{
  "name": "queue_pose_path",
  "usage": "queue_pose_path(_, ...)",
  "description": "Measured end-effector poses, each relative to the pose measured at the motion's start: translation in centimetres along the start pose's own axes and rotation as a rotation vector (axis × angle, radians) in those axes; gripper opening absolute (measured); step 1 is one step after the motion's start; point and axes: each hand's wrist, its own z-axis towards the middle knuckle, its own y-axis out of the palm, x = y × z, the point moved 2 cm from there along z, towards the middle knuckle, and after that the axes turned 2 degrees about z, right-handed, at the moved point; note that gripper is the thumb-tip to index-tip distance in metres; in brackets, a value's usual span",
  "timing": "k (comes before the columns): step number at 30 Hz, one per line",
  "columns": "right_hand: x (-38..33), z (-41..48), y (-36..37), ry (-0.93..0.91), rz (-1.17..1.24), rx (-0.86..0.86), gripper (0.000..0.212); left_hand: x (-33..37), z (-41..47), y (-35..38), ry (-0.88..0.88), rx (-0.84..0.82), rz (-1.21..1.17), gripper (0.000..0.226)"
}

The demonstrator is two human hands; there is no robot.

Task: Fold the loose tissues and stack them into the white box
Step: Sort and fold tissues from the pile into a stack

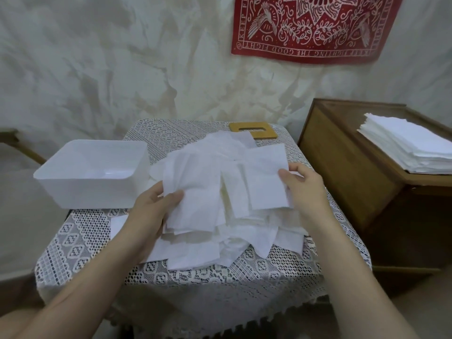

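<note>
- Lace-covered counter [220,272], set before a mottled wall, carries all items.
- Box [85,192]: far left, open, no tissues inside; long axis roughly left to right.
- Left grip [151,206]: thumb over and fingers under a sheet [195,204], pinching it at the pile's left edge, just right of the box.
- Pile [220,241]: loose, unfolded tissues, mid-counter.
- Right grip [305,189]: pinching a second sheet [266,179] on the pile's right side.
- Judgement: the box lies left of both grips, so the left grip is nearer for stacking.
</note>
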Motion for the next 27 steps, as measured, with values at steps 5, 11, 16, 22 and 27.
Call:
queue_pose_path(5,0.2,-0.6,-0.2,0.106,0.146,-0.008,0.008,-0.1,-0.1,0.4,0.004,0.004,0.001,0.024)
queue_pose_path(11,1.0,-0.6,2.1,0.095,-0.054,-0.092,0.017,-0.1,-0.1,0.3,-0.003,0.002,0.023,0.024)
queue_pose_path(16,1.3,0.0,2.8,0.046,-0.317,-0.093,0.028,-0.1,0.1,-0.2,-0.006,0.004,0.014,0.025)
queue_pose_path(22,0.6,-0.1,2.0,0.039,-0.236,-0.122,0.027,-0.1,0.2,-0.5,-0.031,0.024,0.017,0.024)
queue_pose_path(27,-0.3,-0.8,1.3,-0.008,-0.086,-0.033,0.011,-0.1,0.1,-0.3,-0.016,0.009,0.011,0.023)
